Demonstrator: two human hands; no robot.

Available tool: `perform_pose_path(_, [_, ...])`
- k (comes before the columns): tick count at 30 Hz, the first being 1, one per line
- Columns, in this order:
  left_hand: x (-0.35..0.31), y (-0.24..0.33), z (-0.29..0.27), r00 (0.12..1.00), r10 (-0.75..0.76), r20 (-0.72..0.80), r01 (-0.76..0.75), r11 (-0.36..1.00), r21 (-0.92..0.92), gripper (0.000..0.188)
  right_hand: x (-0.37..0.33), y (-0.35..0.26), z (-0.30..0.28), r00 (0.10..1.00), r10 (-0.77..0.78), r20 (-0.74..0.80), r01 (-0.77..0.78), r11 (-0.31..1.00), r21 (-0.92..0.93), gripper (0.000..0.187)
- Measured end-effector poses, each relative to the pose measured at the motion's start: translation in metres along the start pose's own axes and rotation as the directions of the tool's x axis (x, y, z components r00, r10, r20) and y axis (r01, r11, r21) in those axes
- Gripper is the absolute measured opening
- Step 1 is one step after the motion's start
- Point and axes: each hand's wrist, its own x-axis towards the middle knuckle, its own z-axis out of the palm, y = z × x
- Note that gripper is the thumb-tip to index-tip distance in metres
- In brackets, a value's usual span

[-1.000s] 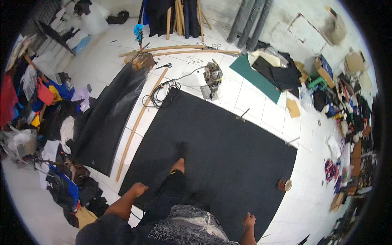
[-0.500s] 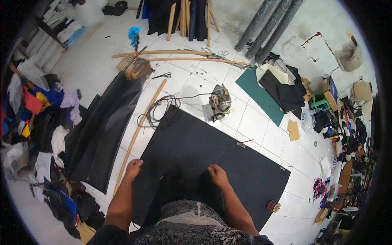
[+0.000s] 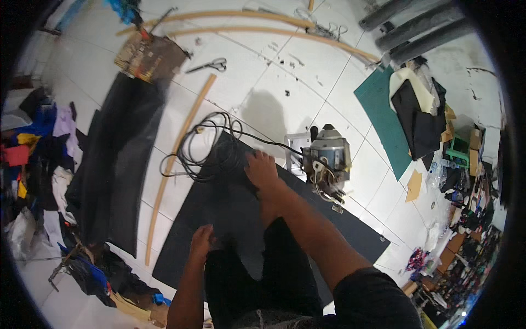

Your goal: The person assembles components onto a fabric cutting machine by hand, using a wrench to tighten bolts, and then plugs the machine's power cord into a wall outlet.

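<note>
My right hand (image 3: 261,169) reaches forward over the far corner of a large black sheet (image 3: 222,205) on the floor. Its fingers are spread and hold nothing. Just left of it lies a loose coil of black cable (image 3: 211,143), with a line running right to a grey motor-driven machine (image 3: 327,156) with a pale flat plate, like a cloth cutter. Over the left part of the sheet hovers my left hand (image 3: 201,239), its fingers loosely bent and apart, with nothing seen in it. My legs hide the sheet's near middle.
A wooden pole (image 3: 178,159) lies along the sheet's left side, near a black roll of material (image 3: 118,164). Scissors (image 3: 211,66) rest beyond it. Farther right are a green board (image 3: 383,120) and dark wrapped rolls (image 3: 422,35). Cloth piles (image 3: 41,148) crowd the left.
My body leans forward and the view has shifted with it. The right hand has stretched out toward the cable and spread its fingers. My left hand stays low over the sheet.
</note>
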Motion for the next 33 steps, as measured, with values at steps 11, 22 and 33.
perform_pose_path(11, [0.141, 0.203, 0.148, 0.981, -0.191, 0.004, 0.187, 0.954, -0.235, 0.052, 0.144, 0.036, 0.013, 0.786, 0.085, 0.612, -0.358, 0.87, 0.339, 0.046])
perform_pose_path(22, [0.219, 0.274, -0.069, 0.996, -0.017, -0.083, -0.082, 0.084, -0.993, 0.019, 0.093, 0.026, -0.277, 0.768, -0.457, 0.449, 0.066, 0.753, 0.654, 0.033])
perform_pose_path(33, [-0.033, 0.378, -0.058, 0.914, 0.324, -0.246, -0.235, -0.073, -0.969, 0.022, 0.053, 0.164, -0.373, 0.957, 0.263, -0.124, -0.267, 0.964, -0.015, 0.037])
